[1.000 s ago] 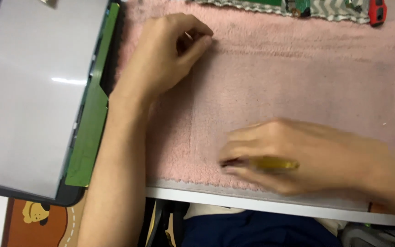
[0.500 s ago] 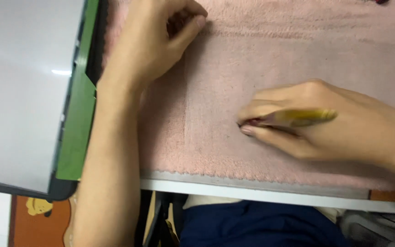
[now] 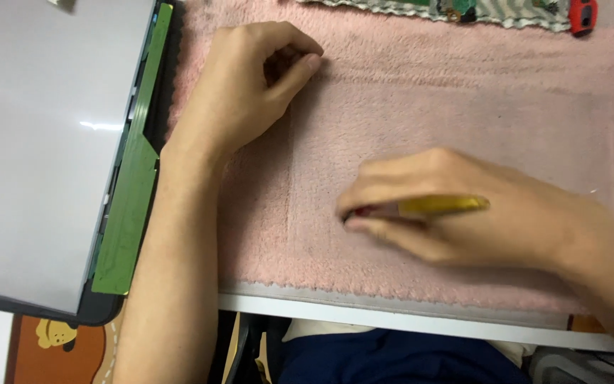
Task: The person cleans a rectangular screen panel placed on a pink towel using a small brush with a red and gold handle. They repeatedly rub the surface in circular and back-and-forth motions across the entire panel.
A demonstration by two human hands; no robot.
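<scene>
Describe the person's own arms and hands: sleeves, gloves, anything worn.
Both are bare. The left hand and its forearm show no sleeve, glove, ring or watch. The right hand is likewise ungloved with no ring or wristband visible. Nails look short and unpainted.

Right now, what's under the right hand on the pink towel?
The right hand pinches a yellow-handled tool, pressed against the pink towel. Its tip is hidden under the fingers, so what it touches cannot be seen.
</scene>
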